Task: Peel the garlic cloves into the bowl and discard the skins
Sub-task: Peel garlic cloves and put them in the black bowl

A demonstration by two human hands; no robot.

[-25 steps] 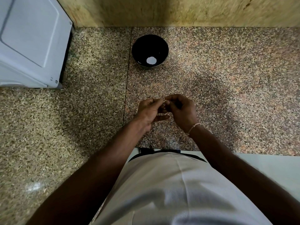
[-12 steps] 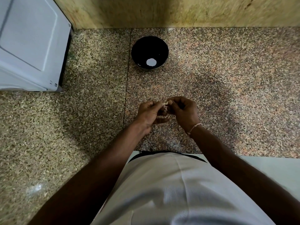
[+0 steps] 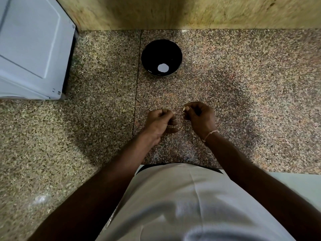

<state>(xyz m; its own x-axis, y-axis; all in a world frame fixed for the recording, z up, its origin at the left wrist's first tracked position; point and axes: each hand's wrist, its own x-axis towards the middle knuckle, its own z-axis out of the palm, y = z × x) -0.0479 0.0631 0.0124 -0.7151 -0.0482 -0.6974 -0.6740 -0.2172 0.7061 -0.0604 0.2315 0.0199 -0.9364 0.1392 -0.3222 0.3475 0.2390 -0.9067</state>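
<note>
I see open granite counter btwn my hands and the bowl; nothing in that lane. White appliance blocks far left, wall closes the back.

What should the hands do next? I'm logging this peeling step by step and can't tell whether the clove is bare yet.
Probably drop whatever is peeled. The right hand pinches a small pale piece, apart from the left hand, whose fingers are curled. Whether that piece is clove or skin is too small to tell. If clove, carry it forward to the dark bowl; if skin, discard it.
</note>
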